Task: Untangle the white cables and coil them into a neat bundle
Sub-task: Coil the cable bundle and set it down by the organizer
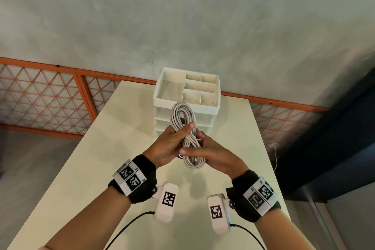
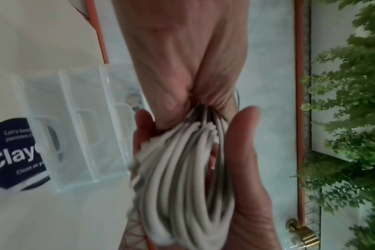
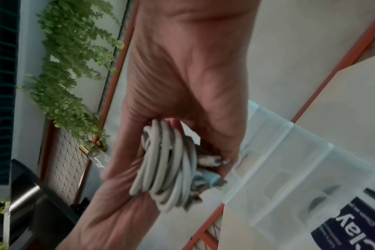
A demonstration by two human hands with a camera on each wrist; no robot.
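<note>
White cable [image 1: 186,134] sits coiled between my hands above the worktop [image 1: 233,128]: left hand [image 1: 168,144] wraps its middle, right hand [image 1: 211,155] cups the lower loops, fingers curled. If either grip slackens, I think the loops spring loose and retangle.
</note>
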